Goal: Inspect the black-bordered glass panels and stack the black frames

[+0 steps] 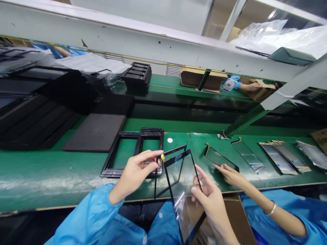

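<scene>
My left hand [138, 172] pinches a thin black rectangular frame [176, 149] near its upper left corner. In front of that frame, my right hand [208, 197] grips a clear glass panel with a black border [182, 183] by its right edge. The panel tilts, its lower end running out of view at the bottom. A yellow tab [162, 157] sits at the panel's top left corner, close to my left fingertips. Several black frames [111, 156] lie overlapping on the green bench [63, 180], just behind my left hand.
At right, a co-worker's hand [231, 175] touches another glass panel [219, 158]. Further panels [278, 158] lie beyond it. A dark foam sheet [97, 131] and stacked black trays [33, 119] occupy the left. A slanted post [245, 119] rises from the bench; a cardboard box [233, 212] stands below.
</scene>
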Motion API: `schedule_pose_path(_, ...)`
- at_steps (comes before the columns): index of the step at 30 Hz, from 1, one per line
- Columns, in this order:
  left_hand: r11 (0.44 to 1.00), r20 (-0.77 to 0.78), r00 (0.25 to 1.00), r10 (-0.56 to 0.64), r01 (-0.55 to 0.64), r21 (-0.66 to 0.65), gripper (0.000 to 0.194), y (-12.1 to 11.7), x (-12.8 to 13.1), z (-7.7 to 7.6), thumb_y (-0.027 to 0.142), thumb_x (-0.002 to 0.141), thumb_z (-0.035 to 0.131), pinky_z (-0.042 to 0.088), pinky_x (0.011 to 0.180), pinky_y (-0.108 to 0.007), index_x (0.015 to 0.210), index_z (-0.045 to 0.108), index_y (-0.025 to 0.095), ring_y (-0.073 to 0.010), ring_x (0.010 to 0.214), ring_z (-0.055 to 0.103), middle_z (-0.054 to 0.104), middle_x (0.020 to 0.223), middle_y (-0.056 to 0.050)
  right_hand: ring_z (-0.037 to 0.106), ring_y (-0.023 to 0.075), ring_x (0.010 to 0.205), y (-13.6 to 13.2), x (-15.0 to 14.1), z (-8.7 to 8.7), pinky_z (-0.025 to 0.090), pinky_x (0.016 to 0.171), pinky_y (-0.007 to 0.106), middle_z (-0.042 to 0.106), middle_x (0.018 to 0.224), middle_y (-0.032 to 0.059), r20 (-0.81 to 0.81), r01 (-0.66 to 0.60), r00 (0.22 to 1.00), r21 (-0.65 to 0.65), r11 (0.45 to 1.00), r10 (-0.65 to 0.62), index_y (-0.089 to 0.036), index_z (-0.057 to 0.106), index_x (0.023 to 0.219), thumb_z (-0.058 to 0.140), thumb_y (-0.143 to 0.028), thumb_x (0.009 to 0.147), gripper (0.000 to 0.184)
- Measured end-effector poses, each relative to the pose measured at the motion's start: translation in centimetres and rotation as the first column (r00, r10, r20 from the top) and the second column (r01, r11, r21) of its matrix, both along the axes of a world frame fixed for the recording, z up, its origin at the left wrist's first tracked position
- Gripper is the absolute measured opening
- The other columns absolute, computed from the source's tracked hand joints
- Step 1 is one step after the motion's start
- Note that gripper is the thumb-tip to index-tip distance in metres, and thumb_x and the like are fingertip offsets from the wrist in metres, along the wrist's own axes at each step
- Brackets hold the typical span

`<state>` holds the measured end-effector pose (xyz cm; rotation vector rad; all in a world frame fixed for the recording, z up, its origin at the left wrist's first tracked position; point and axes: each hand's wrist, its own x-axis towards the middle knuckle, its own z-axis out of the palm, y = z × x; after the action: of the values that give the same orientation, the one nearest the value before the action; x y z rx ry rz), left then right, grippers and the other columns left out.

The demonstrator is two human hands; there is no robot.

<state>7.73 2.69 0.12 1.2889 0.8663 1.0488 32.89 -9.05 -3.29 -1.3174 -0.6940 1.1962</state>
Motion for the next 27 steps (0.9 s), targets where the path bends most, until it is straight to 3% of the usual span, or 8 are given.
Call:
schedule_pose_path(8,0.996,-0.071,0.994,0.084,-0.084,0.006,0.032,-0.2,0.3,0.8,0.028,0.082,0.085,0.065,0.067,-0.027,0.114,0.088,0.023,-0.0189,0.075,0.071,0.073,0.086,-0.005,0.064,0.0113,0.050,-0.2,-0.2,0.9,0.046,0.039,0.019,0.066,0.089,-0.0025,-0.004,-0.018,1.000,-0.027,0.999,0.018,-0.036,0.074,0.138,0.092,-0.029,0.075,0.066)
schedule_pose_path(16,0.999,0.032,0.999,0.023,-0.022,-0.036,0.029,-0.5,0.3,0.1,0.025,0.087,0.084,0.066,0.070,-0.026,0.115,0.087,0.028,-0.0160,0.076,0.072,0.072,0.093,-0.004,0.064,0.0108,0.055,-0.7,0.1,0.1,0.053,0.049,0.023,0.063,0.093,-0.0030,0.000,-0.008,1.000,-0.017,1.000,0.008,-0.035,0.071,0.142,0.088,-0.028,0.081,0.063)
schedule_pose_path(20,0.993,0.044,0.998,-0.033,0.038,-0.111,0.033,-0.7,0.8,-0.2,0.029,0.087,0.085,0.065,0.066,-0.025,0.120,0.086,0.027,-0.0158,0.072,0.072,0.074,0.088,-0.004,0.064,0.0111,0.059,-0.7,-0.5,0.4,0.058,0.057,0.026,0.064,0.095,-0.0026,0.068,0.055,0.996,-0.002,0.998,-0.055,-0.033,0.065,0.147,0.085,-0.029,0.085,0.065)
schedule_pose_path(27,0.956,0.110,0.994,0.014,0.019,-0.294,0.050,-0.7,1.7,-0.8,0.039,0.080,0.092,0.064,0.061,-0.023,0.126,0.083,0.023,-0.0173,0.075,0.072,0.078,0.091,-0.007,0.063,0.0125,0.064,-0.5,-2.1,-0.8,0.056,0.059,0.025,0.065,0.097,-0.0019,0.172,0.154,0.973,0.028,0.988,-0.157,-0.033,0.063,0.148,0.084,-0.033,0.086,0.065)
